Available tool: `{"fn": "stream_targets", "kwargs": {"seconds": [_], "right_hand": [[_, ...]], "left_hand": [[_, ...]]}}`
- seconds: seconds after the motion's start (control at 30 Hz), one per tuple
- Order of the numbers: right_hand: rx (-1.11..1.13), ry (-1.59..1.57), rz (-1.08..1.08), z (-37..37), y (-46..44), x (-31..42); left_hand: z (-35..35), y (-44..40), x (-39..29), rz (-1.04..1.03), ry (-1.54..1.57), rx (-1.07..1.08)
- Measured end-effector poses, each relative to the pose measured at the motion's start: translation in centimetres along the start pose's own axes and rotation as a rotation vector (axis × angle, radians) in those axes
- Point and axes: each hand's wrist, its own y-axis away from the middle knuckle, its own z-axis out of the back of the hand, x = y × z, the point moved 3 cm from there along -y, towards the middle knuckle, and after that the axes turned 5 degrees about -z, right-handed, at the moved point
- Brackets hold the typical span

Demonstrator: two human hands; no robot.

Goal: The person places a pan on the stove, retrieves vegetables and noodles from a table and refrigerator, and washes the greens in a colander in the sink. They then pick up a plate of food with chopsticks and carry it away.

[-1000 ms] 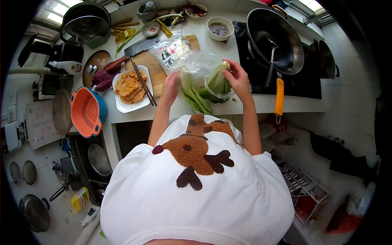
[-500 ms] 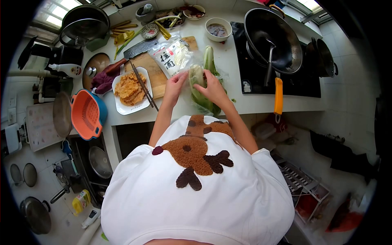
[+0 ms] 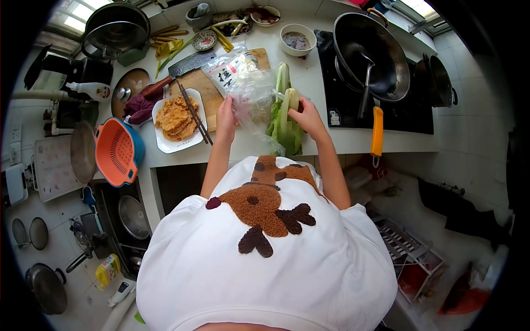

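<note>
My left hand (image 3: 226, 120) is closed on the edge of a clear plastic bag (image 3: 255, 107), which spreads crumpled to its right. With my right hand (image 3: 310, 119) I grip a head of leafy greens (image 3: 289, 122), pale stem end up and green leaves toward the counter's front edge. The bag and the greens are side by side, and the bag's lower end lies against the leaves. Behind them, another pale green stalk (image 3: 282, 77) points away from me. A white noodle packet (image 3: 225, 74) lies just beyond the bag, on a wooden cutting board (image 3: 207, 91).
Left of the board, a square white plate (image 3: 176, 144) holds orange-brown food, with chopsticks (image 3: 193, 113) across it. A cleaver (image 3: 190, 64) lies behind. An orange colander (image 3: 117, 151) sits further left. At right, a wok (image 3: 381, 71) with a ladle stands on the black stove (image 3: 408, 118).
My hands have moved apart. The clear bag has come off the greens and shifted left with my left hand, while the greens are now uncovered in my right hand.
</note>
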Motion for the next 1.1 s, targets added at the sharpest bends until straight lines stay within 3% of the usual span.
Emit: {"fn": "stream_targets", "kwargs": {"seconds": [0.2,0.27,0.47,0.5,0.53,0.6,0.7,0.73,0.8,0.83,0.87,0.93,1.0,1.07,1.1], "right_hand": [[-0.161,-0.258,0.153,3.3,2.9,4.3],[-0.172,-0.134,0.156,4.5,4.0,5.8],[-0.281,-0.149,0.356,5.4,6.9,9.0],[-0.308,-0.187,0.465,5.5,7.8,10.1],[-0.338,-0.225,0.573,5.7,8.7,11.1],[-0.384,-0.220,0.575,6.2,9.8,12.0],[-0.474,-0.259,0.651,7.2,10.7,12.9],[-0.476,-0.257,0.651,7.3,10.9,13.3],[-0.462,-0.376,0.557,7.7,11.1,13.7],[-0.460,-0.369,0.559,7.9,11.1,13.8],[-0.380,-0.464,0.542,7.9,11.0,13.8],[-0.275,-0.548,0.523,7.8,10.5,13.9],[0.020,-0.948,0.514,7.1,9.2,13.3],[0.223,-1.061,0.500,6.4,7.8,13.4],[0.297,-1.164,0.436,5.8,7.2,13.6]], "left_hand": [[0.5,0.4,-1.4,-0.075,-0.224,-0.068],[0.8,0.1,-0.9,-0.035,-0.281,0.025],[0.5,-0.2,-1.0,-0.082,-0.267,-0.025],[0.4,-0.4,-1.2,-0.082,-0.269,-0.021],[0.2,-0.6,-1.7,-0.157,-0.195,-0.041],[-0.7,-0.5,-2.7,-0.224,-0.122,-0.054],[-4.9,0.1,-4.5,-0.182,-0.180,0.434],[-5.8,0.5,-4.5,-0.180,-0.179,0.436],[-8.2,2.4,-5.7,-0.747,-0.954,0.268],[-9.7,4.0,-7.2,-0.954,-1.099,0.216],[-10.7,5.3,-8.1,-0.955,-1.092,0.209],[-12.6,7.7,-8.5,-0.710,-0.787,0.690],[-12.1,9.5,-7.9,-0.107,-0.643,0.914],[-11.5,10.4,-7.6,-0.041,-0.596,0.913],[-11.3,11.1,-7.5,-0.031,-0.386,0.885]]}}
